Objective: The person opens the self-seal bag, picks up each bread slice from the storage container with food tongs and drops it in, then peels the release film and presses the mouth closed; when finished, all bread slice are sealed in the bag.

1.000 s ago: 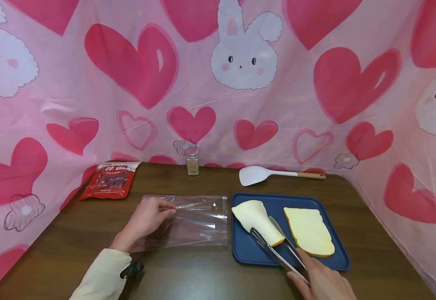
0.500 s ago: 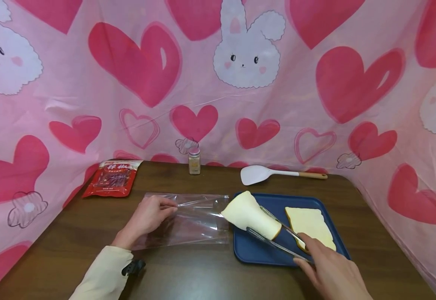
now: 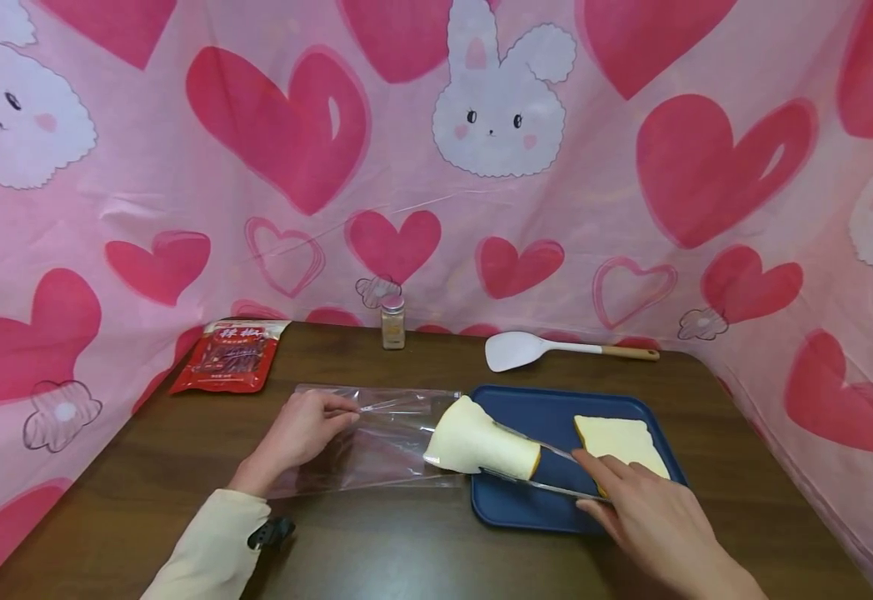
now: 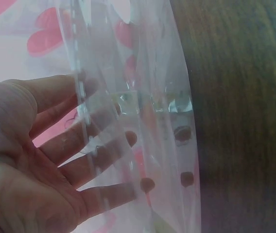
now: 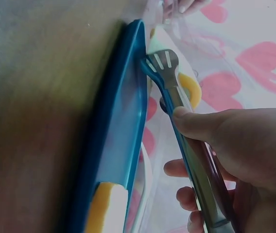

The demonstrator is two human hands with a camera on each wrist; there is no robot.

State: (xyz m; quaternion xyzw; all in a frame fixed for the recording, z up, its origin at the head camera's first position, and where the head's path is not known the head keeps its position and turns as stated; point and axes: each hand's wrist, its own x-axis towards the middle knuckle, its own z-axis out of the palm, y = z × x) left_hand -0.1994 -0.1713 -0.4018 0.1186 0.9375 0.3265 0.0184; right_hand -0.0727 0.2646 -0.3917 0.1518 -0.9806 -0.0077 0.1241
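Observation:
My left hand (image 3: 305,429) pinches the upper layer of a clear plastic bag (image 3: 387,462) lying on the table. In the left wrist view, thumb and forefinger meet at the bag's edge while the other fingers spread behind the film. My right hand (image 3: 642,508) grips metal tongs (image 5: 189,145). Between their tips is a folded bread slice (image 3: 485,442), held at its narrow right end. Its wider left end lies over the bag's right end; whether it is inside, I cannot tell. On the blue tray (image 3: 526,404), another bread slice (image 3: 620,439) lies flat, partly behind my right hand.
A red food packet (image 3: 228,358) lies at the back left. A small glass spice jar (image 3: 393,325) stands at the back. Behind the tray lies a white spatula (image 3: 515,350) with a wooden handle. A pink heart-and-rabbit sheet encloses the wooden table's far sides.
The tongs and folded slice have moved left, from above the tray to the bag's right end. My right hand has turned with them. My left hand keeps its pinch on the bag.

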